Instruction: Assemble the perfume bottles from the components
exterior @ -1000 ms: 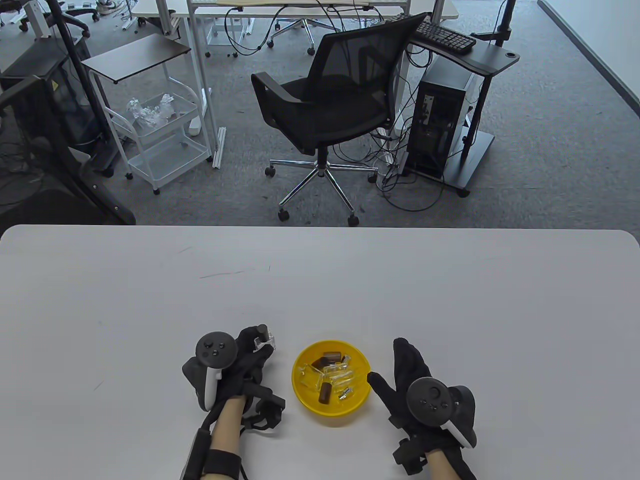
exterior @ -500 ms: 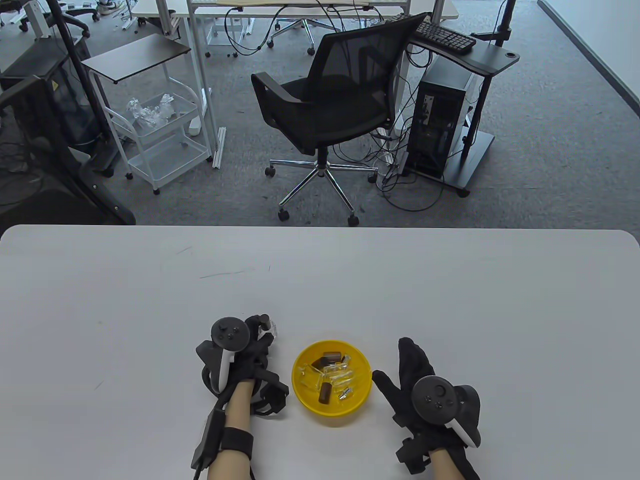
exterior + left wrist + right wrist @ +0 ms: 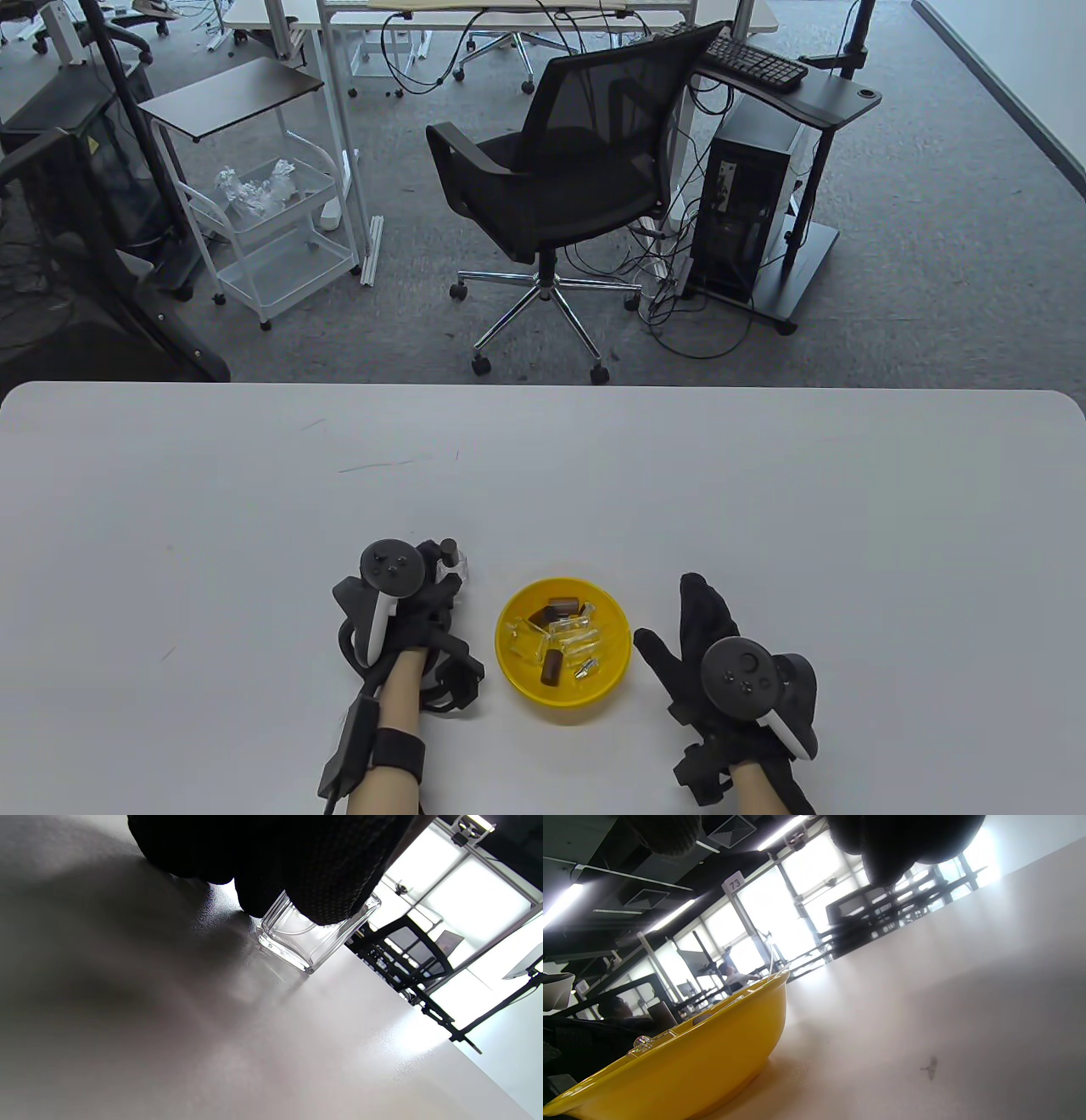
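Observation:
My left hand [image 3: 428, 569] grips a clear square glass perfume bottle [image 3: 456, 562] with a dark cap, left of the yellow bowl [image 3: 517, 675]. In the left wrist view the bottle [image 3: 305, 946] stands with its base on the table and my fingers [image 3: 322, 874] hold its top. The bowl holds several clear bottles [image 3: 570, 638] and brown caps [image 3: 551, 669]. My right hand [image 3: 700, 632] lies open and flat on the table right of the bowl, holding nothing. The right wrist view shows the bowl's wall [image 3: 712, 1060] close by.
The white table [image 3: 764, 509] stretches wide beyond the hands, with faint pen marks [image 3: 377, 465] at the middle left. A black office chair [image 3: 560, 178] stands on the floor past the far edge.
My left hand moved forward and to the right with the bottle, then lowered it until its base met the table. My right hand shifted slightly to the right.

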Motion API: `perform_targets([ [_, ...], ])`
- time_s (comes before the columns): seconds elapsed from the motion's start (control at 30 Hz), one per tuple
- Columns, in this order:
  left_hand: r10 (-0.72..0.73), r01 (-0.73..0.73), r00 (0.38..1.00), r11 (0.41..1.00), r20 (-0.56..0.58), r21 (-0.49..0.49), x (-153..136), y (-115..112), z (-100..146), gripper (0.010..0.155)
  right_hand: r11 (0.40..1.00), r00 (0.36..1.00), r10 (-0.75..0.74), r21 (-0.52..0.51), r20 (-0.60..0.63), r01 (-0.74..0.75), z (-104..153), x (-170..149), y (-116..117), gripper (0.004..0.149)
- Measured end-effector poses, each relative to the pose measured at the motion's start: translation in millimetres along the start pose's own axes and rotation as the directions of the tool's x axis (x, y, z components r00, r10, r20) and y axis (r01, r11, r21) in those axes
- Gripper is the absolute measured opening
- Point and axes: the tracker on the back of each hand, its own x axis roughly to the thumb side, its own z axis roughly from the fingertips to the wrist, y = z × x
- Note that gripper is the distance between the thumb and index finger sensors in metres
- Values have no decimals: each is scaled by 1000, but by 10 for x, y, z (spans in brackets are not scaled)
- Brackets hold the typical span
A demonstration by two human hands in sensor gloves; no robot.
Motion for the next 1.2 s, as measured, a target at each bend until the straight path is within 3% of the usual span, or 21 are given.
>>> perform_targets([
  [0.23,-27,26,998,1000,58,13,-23,49,124,65,1000,1000,-2,-6,10,2,5,16,-11,84],
  [0.87,-91,77,956,995,279,61,255,409,673,68,1000,999,31,-1,16,-31,17,34,0,84],
  [1.2,-106,117,901,993,421,-1,411,378,883,62,1000,999,25,6,20,-25,17,41,9,83],
])
